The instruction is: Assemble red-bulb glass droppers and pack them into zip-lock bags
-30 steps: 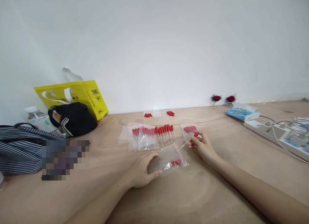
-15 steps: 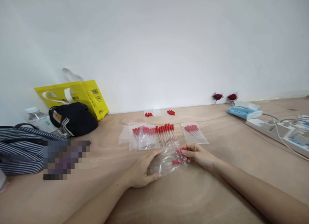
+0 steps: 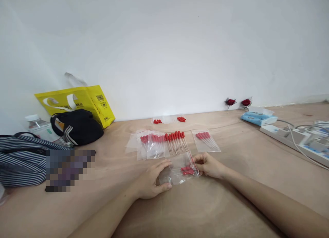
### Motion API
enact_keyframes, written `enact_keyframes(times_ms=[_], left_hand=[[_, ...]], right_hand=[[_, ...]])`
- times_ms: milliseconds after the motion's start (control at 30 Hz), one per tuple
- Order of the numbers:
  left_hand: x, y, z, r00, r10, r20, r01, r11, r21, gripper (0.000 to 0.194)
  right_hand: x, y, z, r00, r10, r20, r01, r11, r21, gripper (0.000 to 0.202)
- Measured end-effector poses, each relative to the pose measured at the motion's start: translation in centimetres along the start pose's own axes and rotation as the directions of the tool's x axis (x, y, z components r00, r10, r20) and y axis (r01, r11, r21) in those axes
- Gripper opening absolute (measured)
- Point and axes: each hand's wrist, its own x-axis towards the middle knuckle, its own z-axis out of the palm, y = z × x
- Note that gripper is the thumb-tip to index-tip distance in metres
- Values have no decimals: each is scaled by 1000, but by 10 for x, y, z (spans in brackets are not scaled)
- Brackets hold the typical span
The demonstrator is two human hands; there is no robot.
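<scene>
A clear zip bag [image 3: 177, 176] lies on the table between my hands, with several small red bulbs [image 3: 187, 170] inside it near its right end. My left hand [image 3: 151, 180] grips the bag's left end, thumb at the lower side and fingers at the upper. At the bag's right end, by the red-lined mouth, the fingers of my right hand [image 3: 207, 165] are pinched together; their tips are partly hidden by the film. Just beyond the bag lies a row of droppers [image 3: 176, 140] with red bulbs and thin clear stems.
Filled bags of red-topped droppers lie left [image 3: 155, 145] and right [image 3: 207, 141] of the row. Small bags with red bulbs [image 3: 157, 121] rest by the wall. At left are a yellow bag [image 3: 102, 106], black cap [image 3: 84, 128] and striped bag [image 3: 23, 162]; at right, tissues [image 3: 258, 118] and a power strip [image 3: 295, 140].
A red bulb that was at my right fingers by the bag's mouth now lies with the others inside. My left hand has stayed at the bag's left end.
</scene>
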Motion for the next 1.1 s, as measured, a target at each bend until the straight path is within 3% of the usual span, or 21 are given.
enact_keyframes(times_ms=[100,300,433,533,667,867,1100], left_hand=[[1,1,0,1000,20,-6,-19,1000,8,49],[1,-2,1,1000,18,1,-18,1000,5,50],[1,-3,0,1000,26,17,-26,1000,3,52],[1,-2,-2,999,19,36,-19,1000,7,53],[1,0,-3,999,22,40,-22,1000,-1,54],[0,-1,-3,999,24,44,-24,1000,-12,53],[0,-1,-4,998,29,46,-29,1000,-13,55]], right_hand=[[1,3,-1,996,-83,36,84,996,-16,36],[1,5,-11,997,-66,26,67,996,-59,34],[11,3,-24,985,-102,-136,84,988,-130,26],[26,-4,-35,924,-218,-315,116,943,-311,17],[59,-13,-42,852,-260,-454,-4,864,-503,8],[114,-17,-40,796,-196,-573,-164,841,-516,15],[142,-19,-38,780,-128,-613,-228,854,-468,7]])
